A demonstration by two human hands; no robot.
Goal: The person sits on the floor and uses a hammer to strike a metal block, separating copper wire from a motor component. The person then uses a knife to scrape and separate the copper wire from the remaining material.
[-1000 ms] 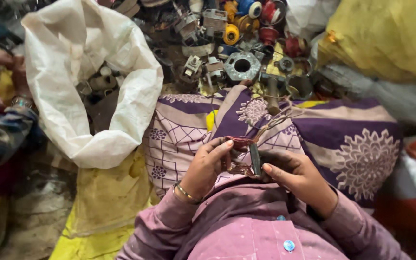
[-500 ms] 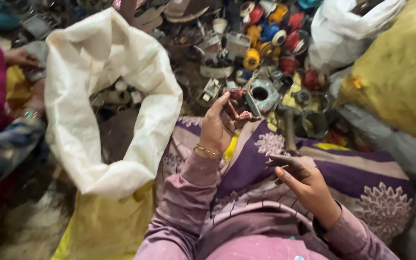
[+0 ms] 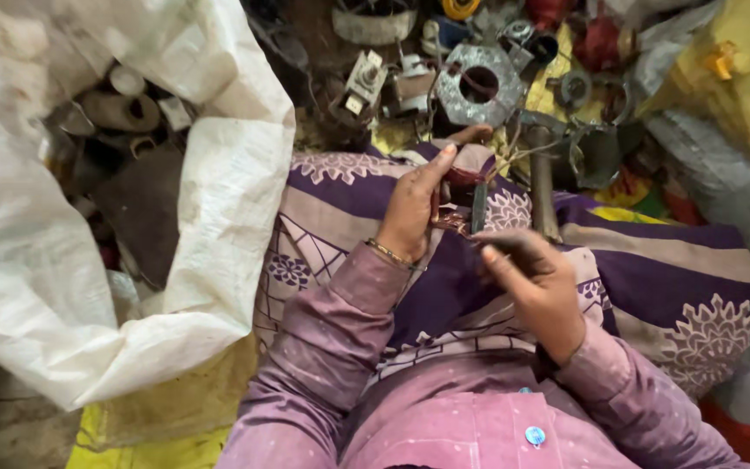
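Head view looks down on a person sitting with a purple patterned cloth (image 3: 653,278) over the lap, both arms in pink-purple sleeves. Left hand (image 3: 414,204) is raised over the cloth, its fingers closed around a small dark reddish part (image 3: 463,178) with copper wire (image 3: 450,221) curling out beneath it; the thumb and forefinger stretch forward past the part. A thin bangle (image 3: 390,254) sits on that wrist. Right hand (image 3: 536,278) is just beside and below the left, fingers curled and pinched together near the loose end of the wire; motion blur hides what, if anything, lies between the fingertips, so I cannot tell whether it grips the wire. A dark flat strip (image 3: 478,207) stands upright between the two hands, touching the reddish part.

To the left stands a big white woven sack (image 3: 219,165), its mouth open, with dull metal pieces (image 3: 119,108) inside. Beyond the lap, on the ground, lies a heap of scrap: a grey hexagonal metal ring (image 3: 479,87), a small grey block (image 3: 365,80), a round metal cup (image 3: 596,155) and red parts (image 3: 596,39). A yellow sack (image 3: 731,78) fills the upper right corner. A hammer-like handle (image 3: 542,187) lies across the far edge of the cloth, close to the hands.
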